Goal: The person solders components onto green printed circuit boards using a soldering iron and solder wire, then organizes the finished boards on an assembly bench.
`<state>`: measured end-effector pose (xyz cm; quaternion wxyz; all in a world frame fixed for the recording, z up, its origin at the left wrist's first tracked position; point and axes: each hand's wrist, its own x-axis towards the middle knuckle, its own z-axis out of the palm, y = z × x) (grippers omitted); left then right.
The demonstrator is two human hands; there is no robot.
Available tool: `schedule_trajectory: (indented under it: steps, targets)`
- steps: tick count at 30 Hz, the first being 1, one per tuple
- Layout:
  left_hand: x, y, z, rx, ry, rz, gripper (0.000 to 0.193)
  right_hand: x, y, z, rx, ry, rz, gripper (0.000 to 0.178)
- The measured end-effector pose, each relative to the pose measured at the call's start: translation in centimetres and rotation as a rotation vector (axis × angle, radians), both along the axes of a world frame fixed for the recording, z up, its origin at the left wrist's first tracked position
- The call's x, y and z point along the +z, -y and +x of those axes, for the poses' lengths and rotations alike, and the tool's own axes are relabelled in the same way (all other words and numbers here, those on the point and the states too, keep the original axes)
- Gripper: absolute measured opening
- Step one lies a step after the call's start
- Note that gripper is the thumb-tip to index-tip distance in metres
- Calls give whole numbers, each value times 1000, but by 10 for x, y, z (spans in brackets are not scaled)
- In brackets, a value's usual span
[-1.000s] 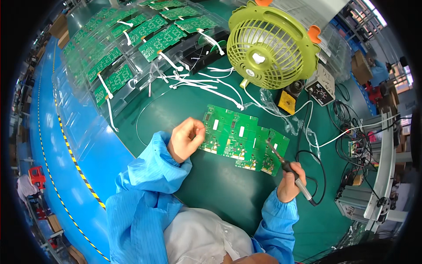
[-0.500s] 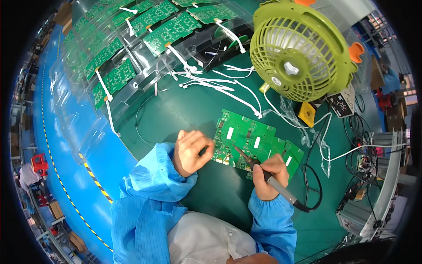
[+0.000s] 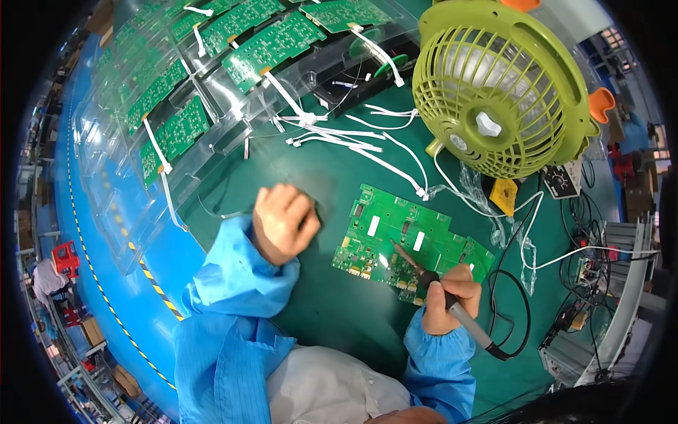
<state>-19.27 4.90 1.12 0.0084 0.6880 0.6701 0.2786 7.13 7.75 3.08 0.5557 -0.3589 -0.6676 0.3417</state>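
My right hand (image 3: 454,300) grips a soldering iron (image 3: 462,314) by its grey and black handle. The iron's tip points at the middle of a green circuit board (image 3: 381,247) with white labels and small connectors along its near edge. From the frames I cannot tell if the tip touches the board. My left hand (image 3: 284,222) is over the mat, left of the board and apart from it, with its fingers curled. A thin wire (image 3: 220,215) runs up to the left sleeve; whether the fingers hold it is hidden.
White cables (image 3: 353,134) lie beyond the board. Far left, clear trays (image 3: 226,106) carry several green boards with cables. A green fan (image 3: 494,92) stands at the far right, near a yellow sponge (image 3: 503,196), a soldering station (image 3: 563,180) and tangled black cords (image 3: 572,247).
My left hand has moved left and away, off the board's edge. The iron's tip has shifted slightly right on the board. The whole view has shifted a little.
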Motion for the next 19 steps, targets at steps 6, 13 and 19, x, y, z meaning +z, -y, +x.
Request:
schedule_trajectory:
  steps: [6,13,19]
  targets:
    - [0,-45,-17,-112,62,151,18,16,-1,5,-57,-47,-118,14]
    - [-22,-92,14,-304,-166,87,29,31,-9,20,-140,-37,-113,24]
    - [-14,-100,28,-271,-544,-138,31,36,-10,32,-103,68,-249,42]
